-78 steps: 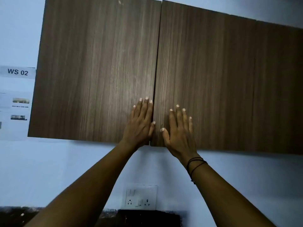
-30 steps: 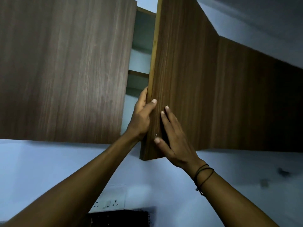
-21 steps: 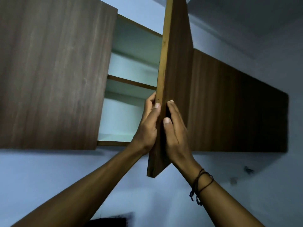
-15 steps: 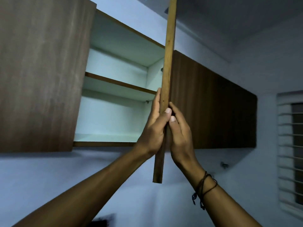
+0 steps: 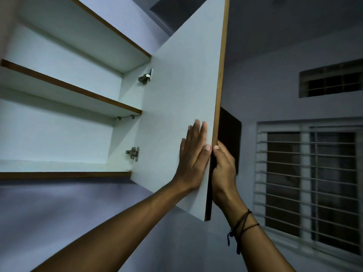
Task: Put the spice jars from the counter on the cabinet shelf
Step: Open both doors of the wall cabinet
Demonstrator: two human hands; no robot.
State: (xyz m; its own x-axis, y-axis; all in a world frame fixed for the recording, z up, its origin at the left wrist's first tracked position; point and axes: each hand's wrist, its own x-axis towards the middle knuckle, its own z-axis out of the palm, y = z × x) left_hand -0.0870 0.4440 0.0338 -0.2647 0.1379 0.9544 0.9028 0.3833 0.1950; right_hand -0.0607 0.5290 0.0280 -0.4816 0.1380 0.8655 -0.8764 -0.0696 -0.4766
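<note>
The wall cabinet's right door [image 5: 176, 107] stands swung wide, its white inner face toward me. My left hand [image 5: 193, 154] lies flat on that inner face near the free edge, fingers together. My right hand [image 5: 223, 173] wraps the door's edge from the outer side, thumb on the edge. Inside, the middle shelf [image 5: 64, 89] and the bottom shelf [image 5: 59, 167] are white with brown front edges and bare. No spice jars and no counter are in view.
Two metal hinges [image 5: 133, 154] hold the door to the cabinet side. A barred window [image 5: 310, 183] and a small vent opening [image 5: 330, 81] are on the right wall. A dark cabinet front [image 5: 229, 138] shows behind the door edge.
The closed doors were pulled apart; the right door has swung from edge-on to wide open, both hands travelling with it. My view turned right, and the left door left the frame.
</note>
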